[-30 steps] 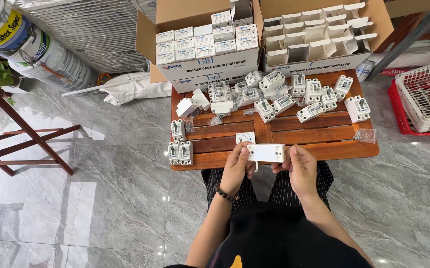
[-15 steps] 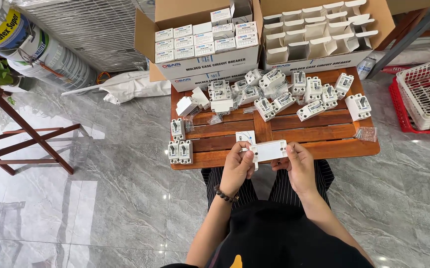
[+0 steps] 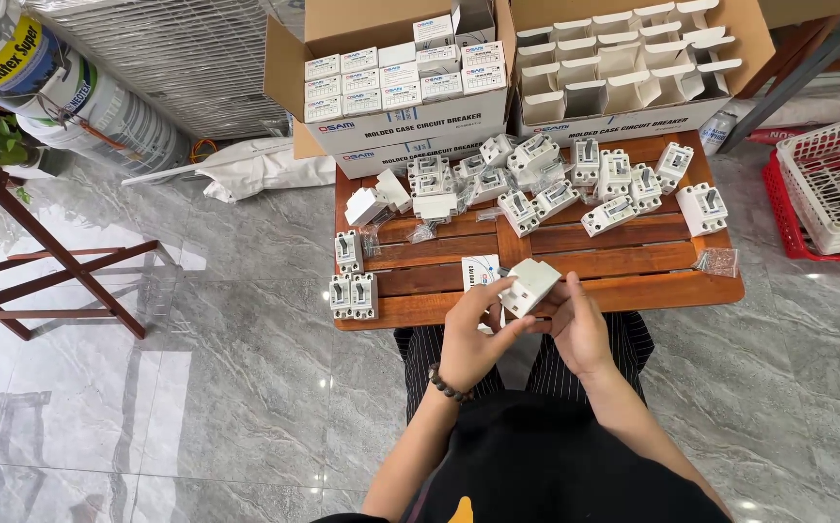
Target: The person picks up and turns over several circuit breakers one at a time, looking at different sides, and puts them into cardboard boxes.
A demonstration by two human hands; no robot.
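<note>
Holding a small white box between them, both hands meet just above the near edge of the wooden desk, in front of the person's lap. The box is tilted, with its long axis running from near left to far right, so one corner points toward the far side of the desk. The left hand is closed around the near-left end of the box, thumb and fingers pinching its lower edge. The right hand is partly curled and touches the box at its right side from below; the fingertips are on it, but I cannot tell how firmly it grips. Both hands are equally near to the box, because it lies directly between them. A bead bracelet sits on the left wrist. Just behind the box, a small printed leaflet lies flat on the desk. At the left part of the desk stand three white circuit breakers, well apart from the hands. More breakers lie in a loose heap at the far side. Behind them are two cardboard cartons: the left carton is filled with closed small boxes, the right carton holds open empty ones.
</note>
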